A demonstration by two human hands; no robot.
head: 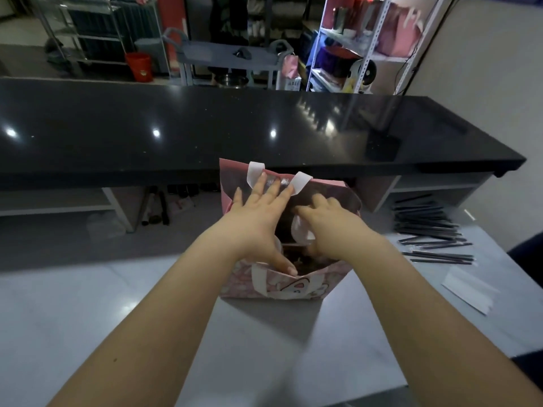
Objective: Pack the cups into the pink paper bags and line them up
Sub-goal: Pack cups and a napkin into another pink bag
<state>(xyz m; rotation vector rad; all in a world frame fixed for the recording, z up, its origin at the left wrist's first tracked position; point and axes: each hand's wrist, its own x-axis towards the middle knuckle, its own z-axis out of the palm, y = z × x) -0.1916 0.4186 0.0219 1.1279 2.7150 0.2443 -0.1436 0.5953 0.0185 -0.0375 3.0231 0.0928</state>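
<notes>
Head view: a pink paper bag (282,284) stands upright at the centre of the grey table (88,304), mouth facing up, its long axis running from 9 to 3 o'clock. The left hand (258,221) lies spread across the opening, fingertips at the far rim between the white handles (301,183), thumb on the near rim. The right hand (326,227) is curled inside the mouth, nearer the dark-lidded cup (302,259) below; whether it grips the cup cannot be told. Black straws (432,230) lie at 3 o'clock.
</notes>
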